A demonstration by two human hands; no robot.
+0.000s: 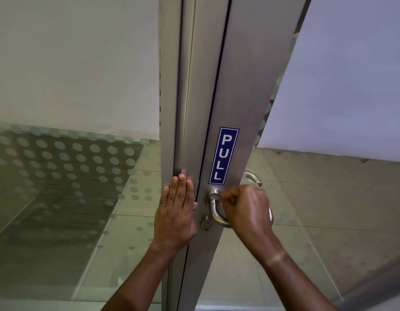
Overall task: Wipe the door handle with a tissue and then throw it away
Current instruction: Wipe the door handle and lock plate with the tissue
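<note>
A curved steel door handle (214, 212) is mounted on the brushed-metal door stile (241, 97), below a blue PULL sticker (223, 156). My right hand (246, 209) is closed into a fist against the upper part of the handle, fingertips pinched near its round base. Only a thin pale sliver of tissue (222, 195) shows at the fingertips; the rest is hidden inside the hand. My left hand (176, 212) lies flat with fingers straight on the fixed frame post (172, 108), left of the door gap, holding nothing.
A keyhole cylinder (206, 223) sits just below the handle. A second handle (253, 177) shows through the glass on the door's far side. Glass panels with frosted dots (71, 167) stand left, tiled floor (329, 209) beyond. No bin is in view.
</note>
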